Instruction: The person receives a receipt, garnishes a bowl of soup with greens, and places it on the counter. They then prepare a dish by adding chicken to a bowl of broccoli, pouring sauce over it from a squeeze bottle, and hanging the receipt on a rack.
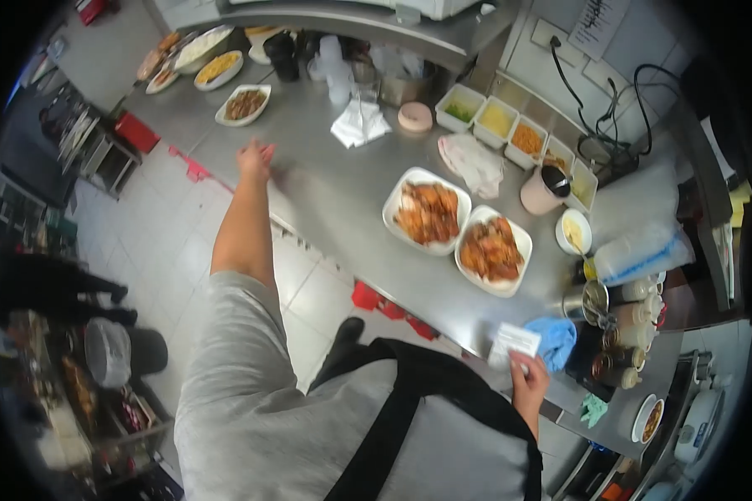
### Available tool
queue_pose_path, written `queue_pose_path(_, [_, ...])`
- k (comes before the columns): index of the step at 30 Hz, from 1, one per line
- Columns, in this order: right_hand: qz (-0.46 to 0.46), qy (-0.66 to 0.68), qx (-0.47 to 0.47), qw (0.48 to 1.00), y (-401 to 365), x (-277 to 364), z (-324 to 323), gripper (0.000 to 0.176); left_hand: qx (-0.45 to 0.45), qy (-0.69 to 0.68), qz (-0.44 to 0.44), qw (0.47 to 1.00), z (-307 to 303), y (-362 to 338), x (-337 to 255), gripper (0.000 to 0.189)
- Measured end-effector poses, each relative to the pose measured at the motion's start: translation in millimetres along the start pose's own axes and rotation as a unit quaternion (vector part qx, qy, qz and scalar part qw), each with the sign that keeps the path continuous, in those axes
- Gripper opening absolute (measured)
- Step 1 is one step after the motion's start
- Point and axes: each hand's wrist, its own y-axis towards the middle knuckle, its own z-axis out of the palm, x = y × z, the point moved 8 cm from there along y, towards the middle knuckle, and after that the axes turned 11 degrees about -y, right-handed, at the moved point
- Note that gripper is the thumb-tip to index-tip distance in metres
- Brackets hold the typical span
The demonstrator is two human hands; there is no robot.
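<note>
My left hand (256,159) is stretched out over the left part of the steel counter (334,188), with its fingers somewhat apart and nothing visible in them. Just beyond it stands a white dish of brown food (246,105). Near the counter's front edge at the right, my right hand (528,380) pinches a white paper slip (514,342) between thumb and fingers, beside a crumpled blue cloth (553,341). Two white containers of browned, glazed meat, one on the left (427,213) and one on the right (491,250), sit side by side between my hands.
Tubs of toppings (495,119), a white cloth (474,164) and white napkins (360,123) lie farther back. Bottles (631,334) crowd the right side, near a metal pot (594,298). Overhead runs a shelf (376,27). A person in dark clothes (46,288) stands at the far left.
</note>
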Motion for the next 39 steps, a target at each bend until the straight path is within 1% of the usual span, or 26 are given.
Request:
queue_pose_path(1, [0.047, 0.015, -0.023, 0.999, -5.2, -9.3, 4.2, 0.013, -0.024, -0.017, -0.004, 1.0, -1.4, 32.1, -0.6, 0.067])
queue_pose_path(2, [0.096, 0.028, -0.043, 0.994, -12.9, -19.2, 8.9, 0.013, -0.023, -0.036, -0.011, 0.999, -1.3, 66.8, -1.5, 0.066])
queue_pose_path(4, [0.12, 0.015, -0.07, 0.99, -25.0, -16.4, 18.2, 0.012, -0.026, -0.067, -0.034, 0.997, 1.7, 113.6, 8.2, 0.063])
queue_pose_path(7, [0.164, 0.001, -0.095, 0.982, -43.7, -7.2, 27.5, 0.01, -0.033, -0.106, -0.071, 0.991, 11.9, 142.8, 14.7, 0.053])
queue_pose_path(9, [0.184, -0.029, -0.115, 0.976, -49.9, 9.6, 30.5, 0.01, 0.08, -0.112, 0.006, 0.99, 15.2, 164.1, 5.0, 0.046])
queue_pose_path(10, [0.174, -0.056, -0.113, 0.977, -49.3, 16.3, 32.3, 0.011, 0.148, -0.115, 0.034, 0.982, 24.8, 176.5, 9.8, 0.043])
queue_pose_path(11, [0.176, -0.083, -0.122, 0.973, -53.5, 18.8, 30.7, 0.011, 0.13, -0.105, -0.024, 0.986, 19.0, 200.1, 21.8, 0.034])
queue_pose_path(12, [0.188, -0.11, -0.143, 0.965, -64.8, 19.9, 27.6, 0.011, 0.111, -0.054, -0.074, 0.99, 24.0, 176.3, 16.6, 0.031])
queue_pose_path(13, [0.212, -0.108, -0.135, 0.962, -73.0, 17.9, 28.5, 0.011, 0.193, -0.04, -0.075, 0.978, 13.9, 217.2, 25.7, 0.029])
queue_pose_path(14, [0.237, -0.102, -0.135, 0.957, -78.8, 14.7, 26.2, 0.011, 0.125, 0.075, -0.034, 0.989, 35.0, 160.0, 7.2, 0.03])
queue_pose_path(15, [0.241, -0.101, -0.145, 0.954, -83.8, 17.4, 23.2, 0.011, 0.249, 0.234, 0.028, 0.939, 29.2, 191.7, 8.9, 0.035])
queue_pose_path(16, [0.242, -0.097, -0.154, 0.953, -89.7, 19.0, 21.3, 0.011, 0.289, 0.086, 0.013, 0.954, 10.1, 249.6, 20.4, 0.04])
queue_pose_path(17, [0.268, -0.075, -0.165, 0.946, -98.6, 10.9, 22.8, 0.012, 0.362, 0.046, 0.008, 0.931, 24.8, 220.3, 10.3, 0.047])
queue_pose_path(18, [0.282, -0.05, -0.171, 0.943, -107.5, 2.0, 22.4, 0.013, 0.305, 0.049, -0.002, 0.951, 16.5, 200.2, 5.0, 0.047])
queue_pose_path(20, [0.273, 0.005, -0.202, 0.94, -127.2, -14.9, 21.4, 0.016, 0.185, 0.044, -0.021, 0.982, -6.0, 160.6, -7.1, 0.047])
queue_pose_path(21, [0.281, 0.029, -0.215, 0.935, -141.4, -34.6, 25.2, 0.019, 0.204, 0.063, -0.058, 0.975, -23.9, 162.5, -5.5, 0.047])
queue_pose_path(22, [0.292, 0.034, -0.229, 0.928, -156.4, -50.9, 25.9, 0.02, 0.152, 0.094, -0.086, 0.98, -36.7, 115.5, -14.4, 0.043])
queue_pose_path(24, [0.318, 0.039, -0.234, 0.918, -188.0, -75.9, 14.9, 0.022, 0.19, 0.152, -0.104, 0.964, -33.1, 34.1, -36.3, 0.042])
queue_pose_path(25, [0.317, 0.004, -0.228, 0.921, -207.2, -103.1, 15.8, 0.025, 0.213, 0.167, -0.114, 0.956, -29.4, -6.0, -44.0, 0.041])
queue_pose_path(27, [0.354, 0.004, -0.217, 0.91, -249.9, -145.5, 8.8, 0.027, 0.25, 0.189, -0.137, 0.94, -17.5, -98.3, -46.1, 0.041])
queue_pose_path(30, [0.384, 0.003, -0.216, 0.898, -313.0, -209.7, -10.6, 0.027, 0.289, 0.215, -0.172, 0.917, 9.4, -263.7, -28.8, 0.041])
queue_pose_path(32, [0.379, -0.02, -0.238, 0.894, -347.5, -239.3, -36.9, 0.028, 0.352, 0.215, -0.216, 0.885, 25.6, -360.9, -0.1, 0.041])
queue_pose_path(34, [0.369, -0.054, -0.238, 0.897, -371.5, -248.5, -74.2, 0.028, 0.409, 0.23, -0.304, 0.829, 33.2, -450.4, 37.6, 0.043])
queue_pose_path(36, [0.366, -0.057, -0.25, 0.894, -388.4, -255.2, -109.5, 0.027, 0.447, 0.207, -0.362, 0.792, 50.4, -559.9, 76.6, 0.044])
queue_pose_path(38, [0.379, -0.033, -0.279, 0.882, -406.6, -265.2, -140.7, 0.027, 0.483, 0.204, -0.469, 0.711, 60.0, -663.2, 118.0, 0.045])
queue_pose_path(39, [0.366, -0.049, -0.298, 0.88, -416.0, -272.2, -154.1, 0.026, 0.507, 0.201, -0.518, 0.659, 64.4, -712.0, 138.8, 0.045])
